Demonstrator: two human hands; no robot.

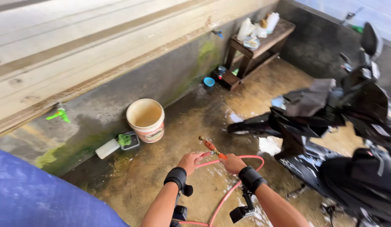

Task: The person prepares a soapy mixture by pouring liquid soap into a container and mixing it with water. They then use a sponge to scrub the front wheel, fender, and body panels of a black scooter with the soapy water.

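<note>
Gripping the spray nozzle with both hands, I have my left hand curled around its rear part, fingers closed on it, and my right hand clamped just behind, where the pink hose joins it. The nozzle is orange with a brass tip, held out in front of me above the wet concrete floor, its tip pointing up and to the left toward the wall. The hose loops from my right hand round to the right and trails back down between my forearms. Each of my wrists wears a black strap with a small camera hanging under it.

To my right stands a black scooter, wet, with a dark cloth draped over its seat. Against the grey wall sits a cream bucket, upright and open, and just beside it on the left lie a green scrub brush and a white bottle on its side. A green tap sticks out of the wall further left. Farther off, in the corner, a wooden bench carries white bottles and rags, with a small blue bowl on the floor near its foot
</note>
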